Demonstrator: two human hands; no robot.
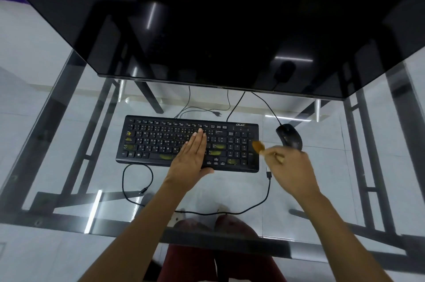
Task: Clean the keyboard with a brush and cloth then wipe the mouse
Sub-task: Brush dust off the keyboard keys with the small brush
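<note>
A black keyboard [161, 141] lies on the glass desk, with yellowish smudges on several keys. My left hand [192, 155] rests flat on its middle keys, fingers together, holding nothing. My right hand [292, 170] is closed on a small brush [258, 146], whose blurred orange-brown bristles hover over the keyboard's number pad at the right end. A black wired mouse [288, 136] sits to the right of the keyboard, partly behind my right hand. No cloth is in view.
A large dark monitor [218, 28] stands behind the keyboard and overhangs it. Loose black cables [138, 180] curl on the glass desk [69, 120] in front of the keyboard. The desk's near edge [207, 239] crosses above my legs.
</note>
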